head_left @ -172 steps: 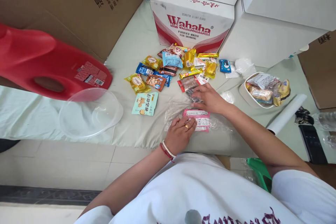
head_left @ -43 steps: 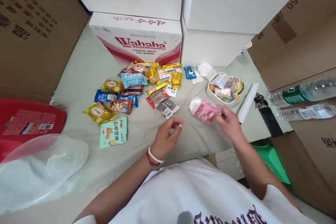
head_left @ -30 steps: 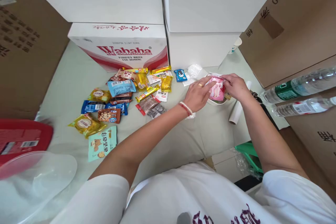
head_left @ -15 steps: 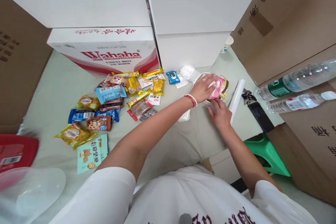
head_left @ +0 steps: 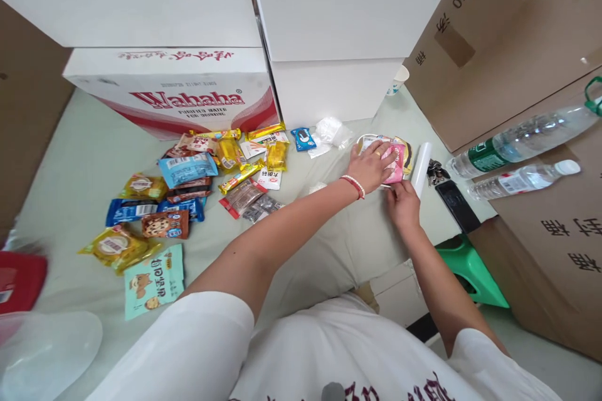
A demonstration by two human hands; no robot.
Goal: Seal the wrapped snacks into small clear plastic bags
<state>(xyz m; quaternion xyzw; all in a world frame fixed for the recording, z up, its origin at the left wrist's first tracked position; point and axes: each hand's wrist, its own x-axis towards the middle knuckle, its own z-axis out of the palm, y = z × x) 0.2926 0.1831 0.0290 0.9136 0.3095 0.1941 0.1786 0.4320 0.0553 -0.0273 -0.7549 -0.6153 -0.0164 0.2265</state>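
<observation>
My left hand [head_left: 371, 168] lies palm down with spread fingers on a pink snack packet [head_left: 399, 166]. Under and around that packet show other wrappers and part of a thin white round rim [head_left: 360, 140]; the container's body is mostly hidden. My right hand [head_left: 404, 203] is at the near side of this pile, its fingers drawn together close to the rim. What they pinch is too small to make out. A white rolled tube [head_left: 421, 169] lies just right of the pile. Crumpled clear plastic [head_left: 332, 133] and a blue snack packet [head_left: 303, 139] lie to its left.
Several snack packets spread over the left of the cloth, with a mint-green pouch [head_left: 154, 282] nearest me. Boxes, one a Wahaha carton [head_left: 188, 97], stand behind. At right are keys [head_left: 437, 172], a phone [head_left: 457, 207], water bottles [head_left: 524, 180] and a green stool [head_left: 475, 276].
My right hand's fingers, spread before, have drawn together near the rim. My left hand stays on the pink packet. The whole view has shifted slightly.
</observation>
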